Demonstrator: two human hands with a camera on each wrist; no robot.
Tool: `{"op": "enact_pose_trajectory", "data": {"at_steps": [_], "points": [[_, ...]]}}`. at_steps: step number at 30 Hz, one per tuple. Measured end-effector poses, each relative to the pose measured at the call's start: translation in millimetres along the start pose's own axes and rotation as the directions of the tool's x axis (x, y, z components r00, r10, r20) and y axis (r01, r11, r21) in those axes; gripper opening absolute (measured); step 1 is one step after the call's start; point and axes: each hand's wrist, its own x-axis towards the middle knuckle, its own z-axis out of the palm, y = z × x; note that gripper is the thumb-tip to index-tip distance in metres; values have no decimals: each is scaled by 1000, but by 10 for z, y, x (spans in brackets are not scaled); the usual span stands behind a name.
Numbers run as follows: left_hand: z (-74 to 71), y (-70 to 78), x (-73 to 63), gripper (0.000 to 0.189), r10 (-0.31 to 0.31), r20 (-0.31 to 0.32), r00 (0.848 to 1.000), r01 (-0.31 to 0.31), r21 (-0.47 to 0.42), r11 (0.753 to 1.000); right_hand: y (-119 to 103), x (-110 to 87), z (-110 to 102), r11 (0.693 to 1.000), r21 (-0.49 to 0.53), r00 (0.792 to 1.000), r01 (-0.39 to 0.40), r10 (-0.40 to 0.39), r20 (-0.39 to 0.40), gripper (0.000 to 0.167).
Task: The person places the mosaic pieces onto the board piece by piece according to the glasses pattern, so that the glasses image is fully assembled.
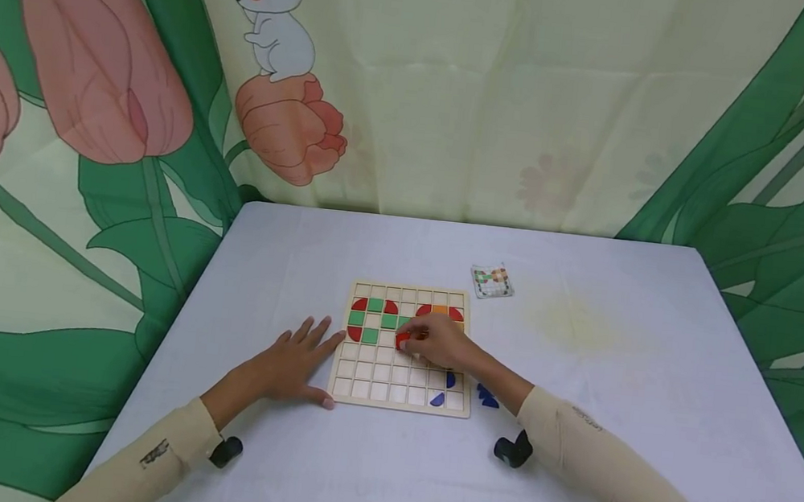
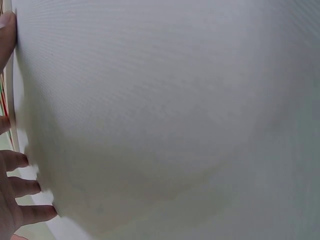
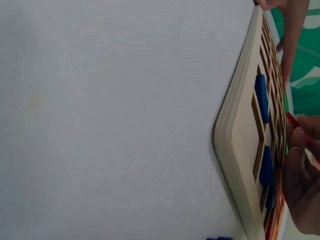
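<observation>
A wooden grid board (image 1: 387,401) lies on the table, with green squares and red curved pieces in its upper cells. My right hand (image 1: 437,340) reaches over the middle of the board and pinches a red piece (image 1: 402,341) between thumb and fingers. In the right wrist view the red piece (image 3: 292,120) shows edge-on at the fingertips. My left hand (image 1: 297,362) lies spread at the board's left edge, its thumb and a fingertip touching the rim. Two blue half-round pieces (image 1: 438,400) sit in cells at the lower right.
Several loose blue pieces (image 1: 487,396) lie on the table just right of the board, below the right forearm. A small pattern card (image 1: 492,281) rests beyond the board's upper right corner. White cloth covers the table (image 1: 621,320), and a printed curtain (image 1: 457,127) hangs behind.
</observation>
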Motion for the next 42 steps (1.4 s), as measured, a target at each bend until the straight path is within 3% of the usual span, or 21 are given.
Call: {"op": "enact_pose_trajectory", "data": {"at_steps": [13,24,30,36,42], "points": [[7,-10,17,114,7,-7,1000,-7,4,1000,-133,181,163,999,-2,995,-52,51,-80,14],[11,-13,20,115,2,-2,1000,-2,7,1000,-221,210,207,985,-171,993,-36,16,-118,15],[17,-10,28,115,0,0,1000,0,10,1000,-265,196,205,976,-215,994,-23,0,-107,12],[10,4,23,115,-6,-2,1000,6,9,1000,-221,154,131,987,-162,998,3,-12,-55,15],[5,3,9,115,-10,-2,1000,10,9,1000,-57,-53,-91,997,-63,999,36,-36,-6,18]]}}
